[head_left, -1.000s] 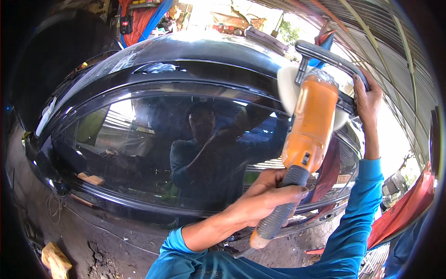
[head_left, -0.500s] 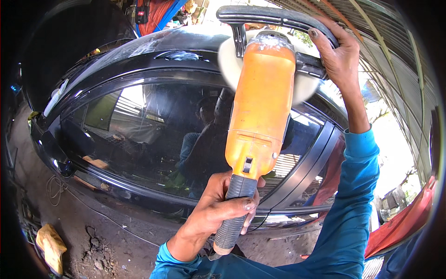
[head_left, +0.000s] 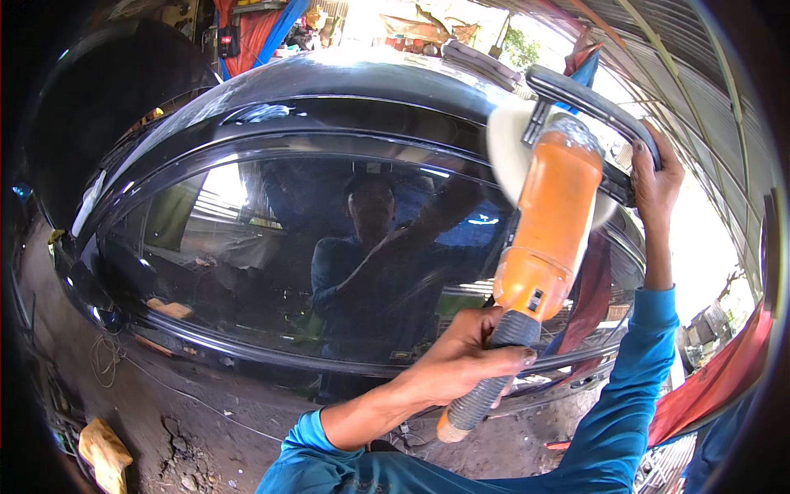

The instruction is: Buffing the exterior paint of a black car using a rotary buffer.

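**Left hand [head_left: 476,356] low, right hand [head_left: 663,174] high, orange angle polisher [head_left: 550,218] slung between them!**

And look at that line: the tool's long axis runs on a slant, from the lower middle of the view up toward the right. From the left hand, the body of the polisher climbs up and rightward; from the right hand, it lies to the left and below. The left is wrapped firmly around the ribbed grey grip [head_left: 479,403] at the tail, while the right is clamped on the near end of the black loop handle [head_left: 588,100] at the head. So it's the right hand that sits closer to the white pad [head_left: 506,156], no question! That pad shows in front of the roof edge [head_left: 362,111] of the dark car, beyond the side window [head_left: 247,280]; whether it's actually pressing on the paint, I cannot tell.

Now the change! Half a second ago the polisher stands almost upright, mid-view and looking larger; now it's over to the right and leaning. Both hands go right with it, and the right sits lower in view. It's very nearly the pose of a full second ago!
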### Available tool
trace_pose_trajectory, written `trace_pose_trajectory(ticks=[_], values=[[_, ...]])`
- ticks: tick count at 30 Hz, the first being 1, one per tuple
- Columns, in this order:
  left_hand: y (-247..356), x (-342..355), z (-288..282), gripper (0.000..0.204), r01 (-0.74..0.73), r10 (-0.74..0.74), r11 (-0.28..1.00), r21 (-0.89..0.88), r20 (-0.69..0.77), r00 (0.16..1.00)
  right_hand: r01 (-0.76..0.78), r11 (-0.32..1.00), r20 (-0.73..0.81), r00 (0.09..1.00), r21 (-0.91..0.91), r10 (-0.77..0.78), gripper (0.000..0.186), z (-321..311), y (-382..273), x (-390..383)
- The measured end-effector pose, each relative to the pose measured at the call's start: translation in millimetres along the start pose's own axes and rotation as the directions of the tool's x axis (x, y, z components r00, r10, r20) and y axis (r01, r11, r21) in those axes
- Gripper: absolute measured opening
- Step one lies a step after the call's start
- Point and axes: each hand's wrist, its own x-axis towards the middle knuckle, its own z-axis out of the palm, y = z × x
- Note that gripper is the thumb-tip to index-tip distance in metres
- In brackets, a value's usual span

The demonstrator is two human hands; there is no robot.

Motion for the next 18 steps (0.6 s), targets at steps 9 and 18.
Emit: trace_pose_trajectory(ticks=[9, 18], values=[[-9, 29, 6, 0.021, 0.040, -0.039, 0.999, -0.009, 0.094, 0.995, -0.070, 0.996, -0.041, 0.997, 0.055, 0.072, 0.035, -34, 45, -18], [27, -26, -16, 0.040, 0.037, -0.036, 0.999, -0.019, 0.011, 0.999, -0.008, 1.000, 0.015, 1.000, 0.001, 0.008, 0.034, 15, -37, 11]])
